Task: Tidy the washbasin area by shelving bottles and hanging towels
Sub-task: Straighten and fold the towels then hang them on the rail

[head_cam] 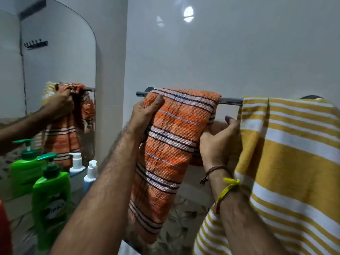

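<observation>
Orange towel (pixel 174 129) drapes over the rail's (pixel 230 100) left end, long axis hanging down, left hand (pixel 145 118) clamped on its left edge, right hand (pixel 219 142) pinching its right edge beside the yellow towel (pixel 290 144).

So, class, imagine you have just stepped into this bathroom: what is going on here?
A person is hanging an orange checked towel over a chrome rail on the wall. The left hand grips the towel's left edge near the rail and the right hand holds its right side lower down. A yellow striped towel already hangs on the rail to the right. A green pump bottle and a white pump bottle stand by the mirror.
</observation>
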